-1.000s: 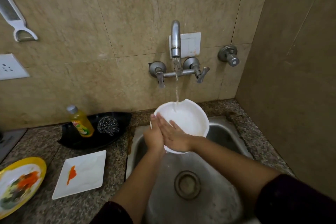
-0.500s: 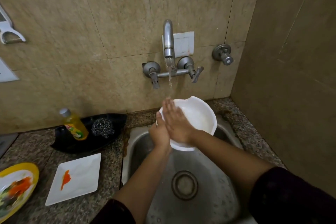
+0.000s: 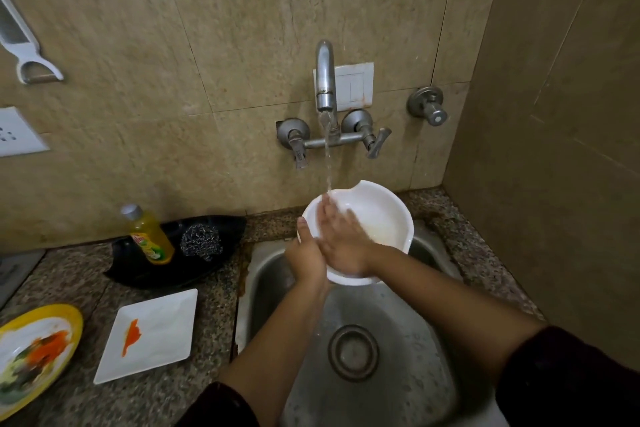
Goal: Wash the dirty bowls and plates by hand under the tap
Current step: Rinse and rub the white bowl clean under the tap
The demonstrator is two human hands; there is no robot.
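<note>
A white bowl [image 3: 381, 218] is tilted toward me over the steel sink [image 3: 398, 392], under the tap [image 3: 325, 80]. Water runs from the spout onto the bowl's far rim and my fingertips. My left hand [image 3: 306, 258] grips the bowl's near-left rim, thumb up on the edge. My right hand [image 3: 341, 236] lies flat inside the bowl with straight fingers pressed on its inner wall. A white square plate [image 3: 152, 333] with an orange smear lies on the counter to the left. A yellow-rimmed plate [image 3: 34, 354] with food residue sits at the far left edge.
A black tray [image 3: 138, 270] behind the square plate holds a yellow dish-soap bottle [image 3: 149, 236] and a steel scrubber [image 3: 201, 241]. The sink drain [image 3: 353, 352] is uncovered. A side wall closes in on the right. A peeler [image 3: 20, 45] hangs on the wall.
My right hand has slid up and back down across the inside of the bowl. The left hand keeps its grip on the rim. The bowl stays under the stream.
</note>
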